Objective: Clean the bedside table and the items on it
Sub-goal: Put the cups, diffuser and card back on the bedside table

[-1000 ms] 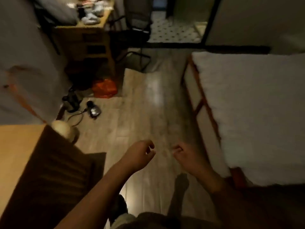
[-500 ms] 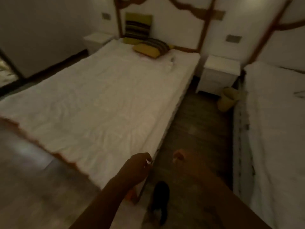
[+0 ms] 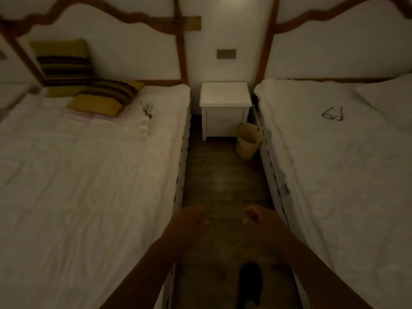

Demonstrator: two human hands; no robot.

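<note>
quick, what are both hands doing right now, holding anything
Left hand: loosely curled, nothing seen in it.
Right hand: loosely curled, nothing seen in it; blur hides finer detail.

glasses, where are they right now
In the head view, the glasses lie on the right-hand bed, near its pillow, right of the bedside table.

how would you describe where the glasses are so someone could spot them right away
Two white beds flank a white bedside table. On the right bed, up toward its pillow end, lie the glasses. They are the only dark, thin-framed thing on that plain cover.
</note>
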